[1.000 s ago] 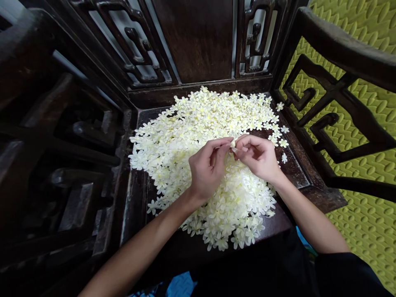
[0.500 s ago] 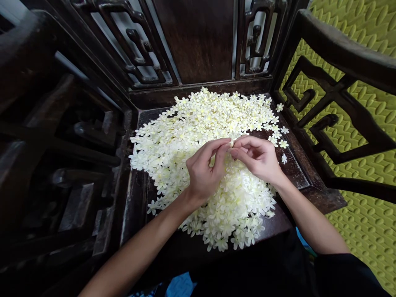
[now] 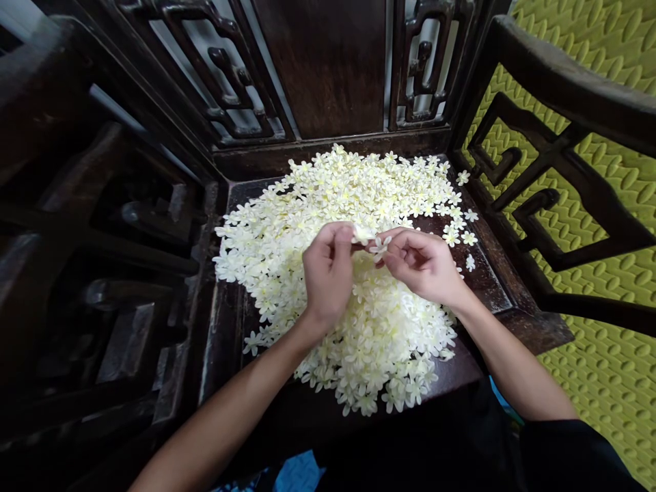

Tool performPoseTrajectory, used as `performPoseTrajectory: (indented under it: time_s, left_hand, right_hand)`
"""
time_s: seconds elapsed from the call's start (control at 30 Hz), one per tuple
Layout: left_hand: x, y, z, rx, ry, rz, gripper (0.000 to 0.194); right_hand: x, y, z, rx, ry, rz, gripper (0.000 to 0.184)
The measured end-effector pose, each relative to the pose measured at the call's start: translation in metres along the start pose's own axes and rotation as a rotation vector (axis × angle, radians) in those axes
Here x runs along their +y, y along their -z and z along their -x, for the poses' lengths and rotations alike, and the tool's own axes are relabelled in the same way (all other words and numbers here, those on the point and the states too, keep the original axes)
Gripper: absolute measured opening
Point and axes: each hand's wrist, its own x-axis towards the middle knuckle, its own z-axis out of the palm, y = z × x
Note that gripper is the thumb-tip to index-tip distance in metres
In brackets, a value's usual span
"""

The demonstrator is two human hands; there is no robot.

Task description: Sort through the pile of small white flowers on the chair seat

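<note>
Drew left hand (image 3: pixel 328 273) leftward above flower pile (image 3: pixel 307 215); pinching blossom (image 3: pixel 380 249) at left-pointing tips of right hand (image 3: pixel 423 266); cannot tell left hold.

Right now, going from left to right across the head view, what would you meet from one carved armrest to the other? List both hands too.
Armrest at picture left → left hand → held flower → right hand → lowest stray flower → armrest at picture right

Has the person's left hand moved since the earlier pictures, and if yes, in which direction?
Yes. Judged against the wooden back panel, the left hand has shifted slightly toward the picture's left, away from the right hand.
</note>
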Motion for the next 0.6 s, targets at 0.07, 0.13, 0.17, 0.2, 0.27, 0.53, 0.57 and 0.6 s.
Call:
performPoseTrajectory:
  time_s: [0.07, 0.13, 0.17, 0.2, 0.27, 0.53, 0.57, 0.6]
  left_hand:
    - [0.0008, 0.0001, -0.002, 0.045, -0.012, 0.003, 0.025]
    - [0.0019, -0.0008, -0.0019, 0.058, -0.075, 0.016, 0.016]
    - [0.0025, -0.0017, -0.0012, 0.064, -0.097, 0.02, 0.014]
    - [0.0031, -0.0027, -0.0004, 0.064, -0.109, 0.024, 0.012]
    - [0.0043, -0.0046, 0.0013, 0.06, -0.108, 0.033, 0.011]
    - [0.0094, -0.0042, 0.0059, -0.13, -0.176, 0.06, 0.014]
    - [0.0095, -0.0036, 0.006, -0.141, -0.184, 0.053, 0.016]
    - [0.0094, -0.0031, 0.0059, -0.143, -0.192, 0.038, 0.017]
  right_hand:
    - [-0.0028, 0.0021, -0.0011, -0.02, 0.028, 0.026, 0.013]
    - [-0.0047, 0.0047, -0.0028, -0.001, 0.096, 0.023, 0.015]
    - [-0.0053, 0.0059, -0.0036, 0.021, 0.134, 0.016, 0.017]
    - [-0.0056, 0.0069, -0.0043, 0.045, 0.162, 0.016, 0.02]
    - [-0.0057, 0.0078, -0.0051, 0.09, 0.184, 0.011, 0.025]
    - [-0.0027, 0.0029, -0.005, 0.053, 0.088, -0.156, 0.009]
    - [-0.0024, 0.003, -0.0051, 0.062, 0.077, -0.164, 0.009]
    - [-0.0023, 0.0031, -0.0053, 0.072, 0.068, -0.171, 0.008]
